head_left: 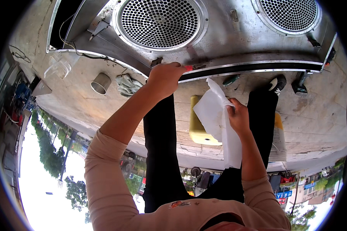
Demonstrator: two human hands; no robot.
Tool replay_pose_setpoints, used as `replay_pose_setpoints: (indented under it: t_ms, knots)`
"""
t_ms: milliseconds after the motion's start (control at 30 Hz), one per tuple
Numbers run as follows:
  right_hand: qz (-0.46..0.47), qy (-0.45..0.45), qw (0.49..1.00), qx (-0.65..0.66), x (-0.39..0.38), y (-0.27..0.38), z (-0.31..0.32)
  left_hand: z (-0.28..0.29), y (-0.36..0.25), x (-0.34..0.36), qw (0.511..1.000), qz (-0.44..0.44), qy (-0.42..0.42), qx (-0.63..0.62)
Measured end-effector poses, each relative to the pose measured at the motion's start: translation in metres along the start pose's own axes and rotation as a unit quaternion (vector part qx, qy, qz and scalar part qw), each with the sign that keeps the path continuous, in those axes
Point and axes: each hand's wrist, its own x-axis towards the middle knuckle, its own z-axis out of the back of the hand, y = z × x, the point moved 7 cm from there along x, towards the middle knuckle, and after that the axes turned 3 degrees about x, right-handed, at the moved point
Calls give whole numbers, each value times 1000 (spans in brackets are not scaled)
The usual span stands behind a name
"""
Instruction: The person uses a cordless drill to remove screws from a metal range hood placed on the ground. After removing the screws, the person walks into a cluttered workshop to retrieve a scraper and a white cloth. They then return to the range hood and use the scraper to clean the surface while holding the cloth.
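Note:
My left hand (166, 79) is closed at the front lip of a big stainless-steel range hood (227, 46). A small red-ended tool (188, 68) sticks out past its fingers; the rest is covered, so I cannot tell its exact kind. The tool points right along the dark slot in the hood's edge. My right hand (238, 115) pinches a crumpled white sheet (216, 109), which hangs down in front of my knees. I cannot tell whether it is paper or plastic. Behind the sheet, partly hidden, is a yellow plastic container (196, 123).
Two round perforated filter covers (160, 23) sit in the hood. A cordless drill (300, 84) and a green-handled tool (231, 80) lie near its edge. To the left are a metal cup (101, 84), grey gloves (128, 85) and a clear plastic tub (58, 67). A white bucket (278, 142) stands beside my leg.

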Motion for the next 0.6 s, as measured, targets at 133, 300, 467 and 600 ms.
replay_pose_setpoints:
  t_ms: [133, 300, 467, 600]
  knots:
    - [26, -8, 1000, 2, -1, 8, 5, -21, -15, 21, 997, -4, 50, 65]
    - [27, -8, 999, 15, 0, 9, 14, -26, -22, 25, 996, 44, 47, 69]
    - [18, -15, 999, 23, -6, 3, 18, 13, -25, 21, 1000, -18, 4, -20]
    - [32, -20, 999, 25, -8, 2, 21, 7, -42, 44, 997, -31, 52, 47]
